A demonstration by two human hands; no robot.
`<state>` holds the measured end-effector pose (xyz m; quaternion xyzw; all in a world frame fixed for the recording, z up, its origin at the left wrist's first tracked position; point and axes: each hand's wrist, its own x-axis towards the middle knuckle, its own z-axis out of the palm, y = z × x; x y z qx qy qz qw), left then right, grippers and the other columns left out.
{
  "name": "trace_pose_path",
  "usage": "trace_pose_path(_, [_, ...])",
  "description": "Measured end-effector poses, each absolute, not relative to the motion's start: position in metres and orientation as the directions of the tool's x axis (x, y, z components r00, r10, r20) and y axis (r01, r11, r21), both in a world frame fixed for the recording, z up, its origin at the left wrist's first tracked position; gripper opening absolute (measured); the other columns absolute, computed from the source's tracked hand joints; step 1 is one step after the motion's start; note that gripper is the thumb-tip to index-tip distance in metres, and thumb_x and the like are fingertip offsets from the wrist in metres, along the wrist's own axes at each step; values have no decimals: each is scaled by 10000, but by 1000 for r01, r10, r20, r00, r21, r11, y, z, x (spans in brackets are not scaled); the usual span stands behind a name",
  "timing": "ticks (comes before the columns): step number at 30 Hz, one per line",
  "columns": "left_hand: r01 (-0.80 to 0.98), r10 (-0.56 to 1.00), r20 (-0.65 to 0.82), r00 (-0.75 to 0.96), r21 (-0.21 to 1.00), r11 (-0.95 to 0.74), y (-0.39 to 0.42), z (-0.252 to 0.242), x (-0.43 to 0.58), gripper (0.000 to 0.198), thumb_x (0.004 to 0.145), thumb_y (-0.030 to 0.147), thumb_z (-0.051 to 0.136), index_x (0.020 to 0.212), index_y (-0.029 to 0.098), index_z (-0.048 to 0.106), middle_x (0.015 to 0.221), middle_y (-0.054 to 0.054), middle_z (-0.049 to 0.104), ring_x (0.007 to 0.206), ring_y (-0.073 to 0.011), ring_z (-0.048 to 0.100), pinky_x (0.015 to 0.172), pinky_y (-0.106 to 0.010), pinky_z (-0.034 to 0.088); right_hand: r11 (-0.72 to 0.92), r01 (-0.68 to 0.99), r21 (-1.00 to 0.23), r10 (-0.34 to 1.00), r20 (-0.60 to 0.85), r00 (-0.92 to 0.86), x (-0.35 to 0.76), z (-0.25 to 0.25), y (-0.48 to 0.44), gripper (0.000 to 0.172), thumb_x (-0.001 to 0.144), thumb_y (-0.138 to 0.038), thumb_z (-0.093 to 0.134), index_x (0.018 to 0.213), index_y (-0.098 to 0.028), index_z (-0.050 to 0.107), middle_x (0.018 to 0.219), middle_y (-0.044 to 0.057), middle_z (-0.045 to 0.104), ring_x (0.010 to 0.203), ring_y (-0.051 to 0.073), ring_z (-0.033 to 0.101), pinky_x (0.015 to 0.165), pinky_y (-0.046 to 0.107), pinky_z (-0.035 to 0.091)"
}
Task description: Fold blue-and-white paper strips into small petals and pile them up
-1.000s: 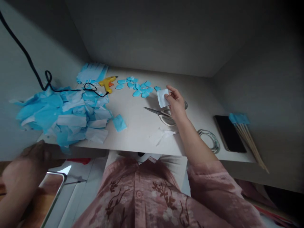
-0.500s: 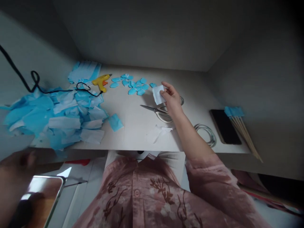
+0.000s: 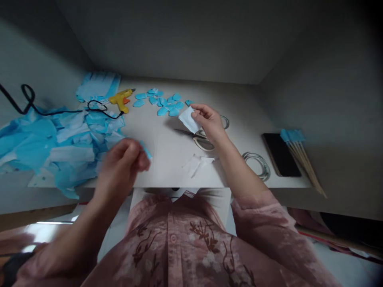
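My right hand (image 3: 208, 121) pinches a small pale square of cloth-like material (image 3: 189, 119) between thumb and fingers, held over the blades of a pair of scissors (image 3: 199, 139). Over the front left of the table, my left hand (image 3: 125, 159) is closed with its fingers curled, slightly blurred, and nothing shows in it. Just behind its fingers lies a blue square piece (image 3: 146, 150), mostly hidden. Several blue petal-shaped pieces (image 3: 167, 104) are spread farther back. A white scrap (image 3: 200, 162) rests below the scissors.
A heap of blue and white cut pieces (image 3: 68, 139) covers the left side. Behind it are a yellow glue gun (image 3: 120, 99) with a black cord and a blue-white stack (image 3: 98, 85). Coiled wire (image 3: 257, 165), a black phone (image 3: 281, 155) and blue-tipped sticks (image 3: 303, 155) lie right.
My left hand has swung from the lower left edge up over the table, beside the blue square. The right hand, still pinching the pale square, has shifted slightly left.
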<state>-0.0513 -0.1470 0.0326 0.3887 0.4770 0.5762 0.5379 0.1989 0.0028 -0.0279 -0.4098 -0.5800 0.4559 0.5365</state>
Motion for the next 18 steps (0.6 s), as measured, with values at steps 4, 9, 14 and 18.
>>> trace_pose_path(4, [-554, 961, -249, 119, 787, 272, -101, 27, -22, 333, 999, 425, 596, 788, 174, 656, 527, 48, 501, 444, -69, 438, 492, -205, 428, 257, -73, -964, 963, 262, -64, 199, -27, 3, 366, 735, -493, 819, 1020, -275, 747, 936, 2, 751, 874, 184, 680, 807, 356, 571])
trace_pose_path(9, [-608, 956, -254, 148, 739, 290, -102, 17, -22, 175, 924, 316, 728, 843, 174, 667, 612, 53, 562, 495, -50, 496, 550, -187, 469, 230, -54, -972, 972, 232, -41, 198, -27, 4, 323, 740, -446, 809, 1010, -275, 759, 936, -3, 752, 869, 175, 680, 817, 350, 574])
trace_pose_path(14, [-542, 984, -177, -24, 830, 135, -127, 15, -46, 205, 742, 236, 880, 730, 189, 681, 849, 11, 736, 746, -87, 689, 768, -216, 585, 233, -58, -971, 972, 235, -30, 199, -27, 3, 307, 755, -436, 796, 1010, -269, 765, 946, 0, 754, 872, 170, 677, 810, 340, 562])
trace_pose_path(18, [-328, 932, -93, -352, 944, -30, -174, 9, -98, 242, 653, 255, 924, 708, 225, 691, 713, 38, 716, 691, -105, 682, 700, -188, 597, 190, -43, -981, 982, 190, 7, 199, -24, 2, 304, 752, -417, 796, 1008, -255, 766, 890, -10, 747, 805, 142, 654, 750, 292, 539])
